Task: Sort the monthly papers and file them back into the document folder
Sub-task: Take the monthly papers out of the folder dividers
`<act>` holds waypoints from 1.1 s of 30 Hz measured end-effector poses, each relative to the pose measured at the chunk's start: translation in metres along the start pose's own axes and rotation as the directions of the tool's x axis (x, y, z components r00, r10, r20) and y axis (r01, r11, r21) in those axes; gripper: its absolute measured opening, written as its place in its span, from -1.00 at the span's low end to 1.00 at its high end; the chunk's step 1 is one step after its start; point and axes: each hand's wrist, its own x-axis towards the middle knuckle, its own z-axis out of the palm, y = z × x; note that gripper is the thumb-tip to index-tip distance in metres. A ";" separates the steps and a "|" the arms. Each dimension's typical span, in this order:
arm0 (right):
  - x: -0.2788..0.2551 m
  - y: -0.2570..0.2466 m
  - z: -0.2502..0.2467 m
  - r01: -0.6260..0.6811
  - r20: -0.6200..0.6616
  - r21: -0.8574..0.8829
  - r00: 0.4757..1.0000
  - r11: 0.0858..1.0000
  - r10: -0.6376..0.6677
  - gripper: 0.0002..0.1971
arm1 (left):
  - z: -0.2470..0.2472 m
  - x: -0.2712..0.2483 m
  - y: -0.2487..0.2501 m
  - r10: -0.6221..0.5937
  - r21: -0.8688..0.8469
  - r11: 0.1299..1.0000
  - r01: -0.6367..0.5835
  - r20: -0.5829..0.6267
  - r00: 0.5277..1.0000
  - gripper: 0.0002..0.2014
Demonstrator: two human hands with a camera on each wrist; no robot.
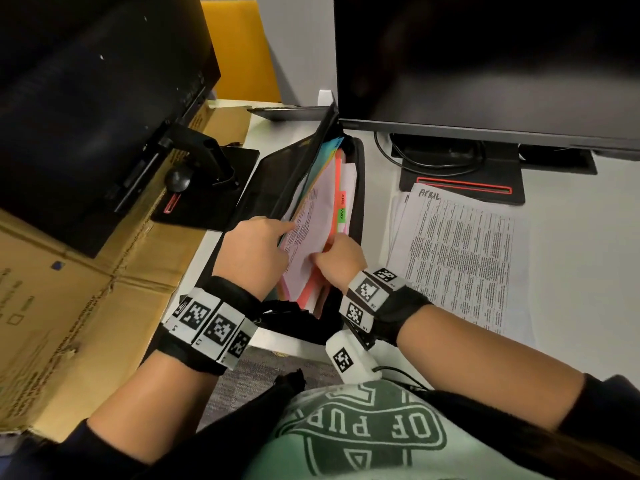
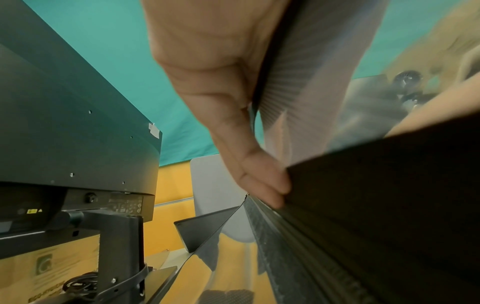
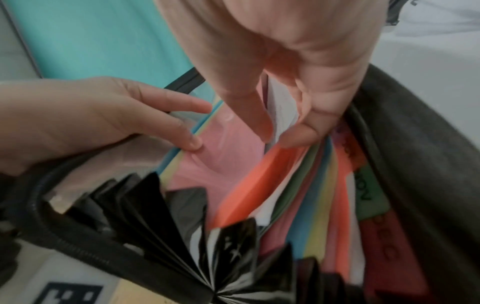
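Head view: document folder (image 1: 358,188) lies open on the desk, left of the April sheets (image 1: 460,258), printed page (image 1: 308,233) half inside. Risk — the page slips behind the wrong divider or buckles if pushed while the pocket narrows. Left hand (image 1: 252,251) spreads the pocket, fingers straight; right hand (image 3: 293,86) pinches the orange divider (image 3: 249,185) — wrist bent downward

Head looks down; wrists close; all share folder (image 1: 311,188).
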 end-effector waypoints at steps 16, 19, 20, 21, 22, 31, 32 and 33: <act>-0.014 0.032 -0.091 -0.099 -0.035 0.256 0.993 0.962 0.111 -0.86 | 0.003 0.005 0.006 0.014 -0.063 0.998 -0.015 -0.012 1.000 -0.49; -0.027 0.064 -0.133 -0.132 -0.090 0.285 0.982 0.949 0.163 -0.77 | 0.000 0.006 0.009 0.020 -0.074 0.997 -0.021 -0.019 1.000 -0.57; -0.031 0.076 -0.144 -0.146 -0.104 0.299 0.977 0.943 0.184 -0.76 | -0.001 0.006 0.009 0.017 -0.076 0.997 -0.019 -0.019 1.000 -0.58; -0.037 0.084 -0.156 -0.162 -0.115 0.323 0.971 0.932 0.209 -0.76 | -0.002 0.006 0.009 0.010 -0.077 0.997 -0.011 -0.019 1.000 -0.57; -0.043 0.094 -0.168 -0.175 -0.127 0.358 0.964 0.917 0.233 -0.77 | -0.003 0.007 0.008 0.001 -0.081 0.997 -0.002 -0.018 1.000 -0.55; -0.068 0.170 -0.206 -0.420 -0.304 0.208 0.831 0.883 0.467 -0.82 | -0.015 0.005 0.010 -0.012 -0.116 0.993 0.008 -0.036 0.999 -0.54; -0.066 0.174 -0.202 -0.459 -0.334 0.111 0.818 0.882 0.468 -0.80 | -0.015 0.005 0.011 -0.014 -0.115 0.993 0.010 -0.033 0.999 -0.54; -0.066 0.172 -0.200 -0.491 -0.362 0.009 0.810 0.871 0.461 -0.76 | -0.015 0.004 0.012 -0.015 -0.112 0.994 0.011 -0.032 0.999 -0.53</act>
